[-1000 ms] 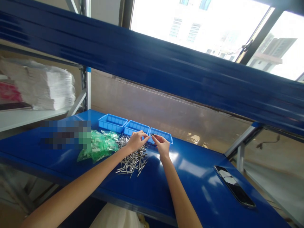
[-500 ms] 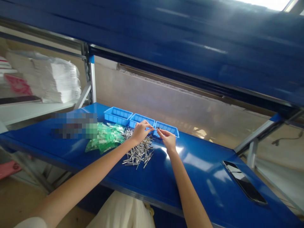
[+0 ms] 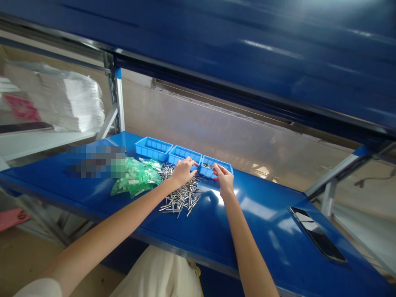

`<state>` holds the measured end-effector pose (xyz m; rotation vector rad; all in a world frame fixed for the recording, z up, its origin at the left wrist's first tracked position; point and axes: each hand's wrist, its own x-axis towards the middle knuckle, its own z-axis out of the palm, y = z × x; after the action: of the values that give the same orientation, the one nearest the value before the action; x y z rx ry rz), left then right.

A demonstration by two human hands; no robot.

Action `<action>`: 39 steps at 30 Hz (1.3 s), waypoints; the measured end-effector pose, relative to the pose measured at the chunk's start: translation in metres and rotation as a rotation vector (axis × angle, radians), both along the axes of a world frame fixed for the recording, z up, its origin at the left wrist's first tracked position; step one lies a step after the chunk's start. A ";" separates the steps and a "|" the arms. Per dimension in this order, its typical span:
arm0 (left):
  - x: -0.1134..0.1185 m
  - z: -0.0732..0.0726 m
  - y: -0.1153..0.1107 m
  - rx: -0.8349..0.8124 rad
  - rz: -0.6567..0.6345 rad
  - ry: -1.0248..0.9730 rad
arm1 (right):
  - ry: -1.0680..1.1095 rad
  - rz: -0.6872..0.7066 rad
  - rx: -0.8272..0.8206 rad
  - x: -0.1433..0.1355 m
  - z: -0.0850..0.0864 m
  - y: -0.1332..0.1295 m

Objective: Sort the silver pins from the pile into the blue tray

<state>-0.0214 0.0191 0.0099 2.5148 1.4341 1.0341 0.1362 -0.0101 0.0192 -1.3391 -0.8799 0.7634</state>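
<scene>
Daylight was even and soft; glare patches lay on the worktop (image 3: 262,214); the upper shelf (image 3: 247,53) was motion-blurred.

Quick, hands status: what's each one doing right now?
Left hand: fingers curled, resting on the pile of metal pins; whether it grips one cannot be told.
Right hand: fingertips at the rightmost blue tray; any hold cannot be told.
</scene>
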 end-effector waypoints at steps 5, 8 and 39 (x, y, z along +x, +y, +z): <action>-0.002 -0.001 0.001 0.021 0.034 0.018 | 0.003 0.118 0.140 0.001 -0.001 0.003; -0.002 0.000 0.001 0.014 0.045 0.009 | -0.225 0.090 0.132 0.002 -0.002 0.001; 0.002 0.000 -0.008 -0.090 -0.349 0.209 | -1.220 0.089 -0.250 -0.004 -0.005 -0.015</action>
<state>-0.0195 0.0109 0.0101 2.7354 0.9959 0.6507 0.1325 -0.0250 0.0141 -2.0099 -1.8292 0.0209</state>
